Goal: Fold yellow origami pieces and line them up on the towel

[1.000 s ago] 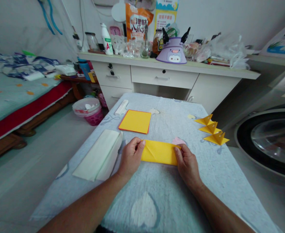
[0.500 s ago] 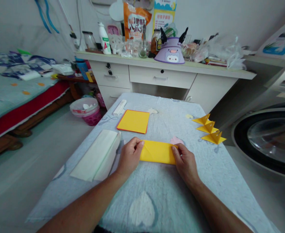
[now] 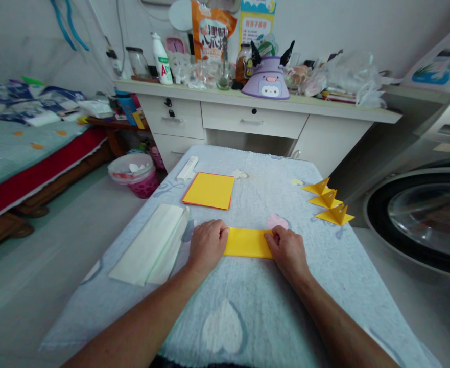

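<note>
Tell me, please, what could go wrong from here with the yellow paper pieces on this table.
The left hand and right hand hold opposite ends of the folded yellow paper; uneven pressure might skew a crease.
Three folded yellow shapes sit close to the right edge of the table, so a bump could knock one off.

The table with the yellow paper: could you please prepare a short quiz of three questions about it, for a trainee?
1. How many pointed yellow shapes are on the right side of the table?
2. True or false: the left hand and right hand touch opposite ends of the yellow strip.
3. Which colour is the top of the square paper stack? A) blue B) green C) yellow

Key: 1. Three; 2. True; 3. C
</note>
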The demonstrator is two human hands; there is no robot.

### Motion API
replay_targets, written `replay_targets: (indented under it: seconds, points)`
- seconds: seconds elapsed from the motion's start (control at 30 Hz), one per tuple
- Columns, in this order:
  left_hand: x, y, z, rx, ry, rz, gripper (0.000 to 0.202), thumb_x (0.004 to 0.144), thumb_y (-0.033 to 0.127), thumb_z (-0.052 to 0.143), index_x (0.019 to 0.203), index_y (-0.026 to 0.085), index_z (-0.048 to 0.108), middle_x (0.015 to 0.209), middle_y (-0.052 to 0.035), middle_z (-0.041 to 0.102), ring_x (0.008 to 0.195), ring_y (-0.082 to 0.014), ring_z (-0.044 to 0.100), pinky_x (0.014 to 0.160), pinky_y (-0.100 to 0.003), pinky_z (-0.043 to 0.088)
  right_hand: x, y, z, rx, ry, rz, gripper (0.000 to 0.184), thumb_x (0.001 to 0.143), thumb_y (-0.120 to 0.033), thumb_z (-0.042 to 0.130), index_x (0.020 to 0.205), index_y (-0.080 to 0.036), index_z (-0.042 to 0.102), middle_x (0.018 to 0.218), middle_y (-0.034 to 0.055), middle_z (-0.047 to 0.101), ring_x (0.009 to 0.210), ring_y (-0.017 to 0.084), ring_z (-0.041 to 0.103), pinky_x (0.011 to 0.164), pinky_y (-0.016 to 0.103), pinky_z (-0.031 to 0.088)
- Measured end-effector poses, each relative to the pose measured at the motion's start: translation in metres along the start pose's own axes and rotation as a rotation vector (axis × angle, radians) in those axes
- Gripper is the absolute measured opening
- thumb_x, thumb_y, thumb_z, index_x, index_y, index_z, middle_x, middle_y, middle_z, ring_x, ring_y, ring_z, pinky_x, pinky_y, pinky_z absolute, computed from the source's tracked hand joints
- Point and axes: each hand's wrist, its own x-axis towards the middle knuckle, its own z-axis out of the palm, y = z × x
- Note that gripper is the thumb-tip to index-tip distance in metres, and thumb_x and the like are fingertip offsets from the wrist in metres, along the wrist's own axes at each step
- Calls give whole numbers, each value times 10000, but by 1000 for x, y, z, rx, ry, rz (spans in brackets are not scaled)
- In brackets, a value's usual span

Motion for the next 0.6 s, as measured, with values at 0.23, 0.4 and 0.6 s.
replay_targets:
  seconds: [0.23,0.4,0.6]
  points:
    - [-2,0,0,176,-34,28,123,889,228,521,784,196,576,825,-49,639,826,-222,580,729,-334,352,1,-5,-4,-64,-37,13,142,873,-307,551,812,-186,595,682,31,646,661,193,588,663,294,337]
    - [-4,0,1,218,-29,28,102,887,253,536,807,199,572,847,-58,625,861,-243,567,758,-357,355,1,-4,-3,-3,-46,63,207,858,-285,581,1020,-158,554,692,12,642,650,187,588,670,290,341]
    - [-5,5,-2,185,55,18,286,856,227,597,1139,213,556,1069,-81,603,1032,-277,505,876,-413,353,-2,-6,-4,-120,3,-1,123,871,-247,568,967,-178,604,883,71,647,844,239,551,741,329,318]
